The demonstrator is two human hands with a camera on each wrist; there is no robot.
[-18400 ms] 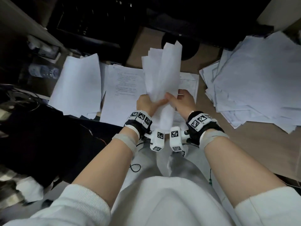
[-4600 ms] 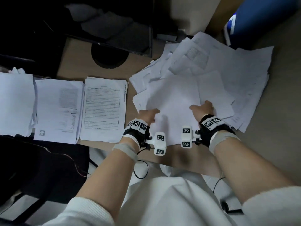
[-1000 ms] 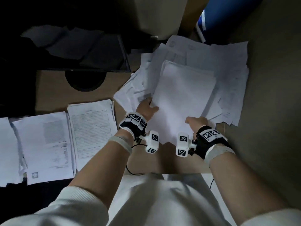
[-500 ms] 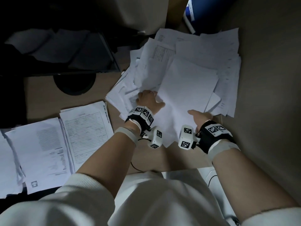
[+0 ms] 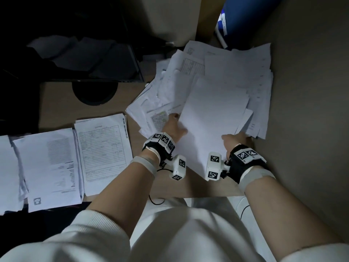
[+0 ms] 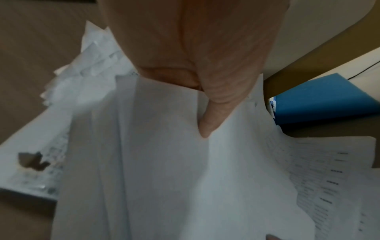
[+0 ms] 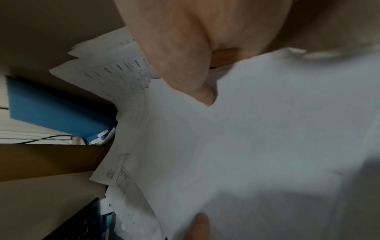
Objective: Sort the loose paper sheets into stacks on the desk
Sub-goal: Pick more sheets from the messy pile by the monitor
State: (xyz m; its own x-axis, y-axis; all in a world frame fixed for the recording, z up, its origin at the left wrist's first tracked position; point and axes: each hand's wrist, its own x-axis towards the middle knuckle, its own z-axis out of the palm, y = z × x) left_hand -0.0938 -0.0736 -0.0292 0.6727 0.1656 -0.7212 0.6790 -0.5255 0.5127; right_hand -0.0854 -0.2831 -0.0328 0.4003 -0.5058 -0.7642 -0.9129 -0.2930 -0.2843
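Note:
A blank white bundle of sheets (image 5: 211, 120) lies tilted on top of a messy pile of loose papers (image 5: 251, 76) at the right of the desk. My left hand (image 5: 172, 125) grips the bundle's left edge, thumb (image 6: 213, 113) on top and fingers underneath. My right hand (image 5: 235, 138) grips its near right corner the same way, thumb (image 7: 185, 76) pressed on the sheet. Two sorted stacks lie to the left: a ruled form (image 5: 103, 152) and a printed page (image 5: 51, 171). A third stack (image 5: 7, 173) is cut off by the left edge.
A dark monitor (image 5: 83, 59) on a round base (image 5: 94, 91) stands at the back left. A blue box (image 5: 243, 17) sits behind the loose pile. A cardboard-coloured wall (image 5: 306, 110) borders the right. Bare desk (image 5: 179, 186) lies just before my wrists.
The blank bundle has slid a little toward the right and lifted off the pile, uncovering a yellow-tinted printed sheet under my left hand. Both hands keep their hold.

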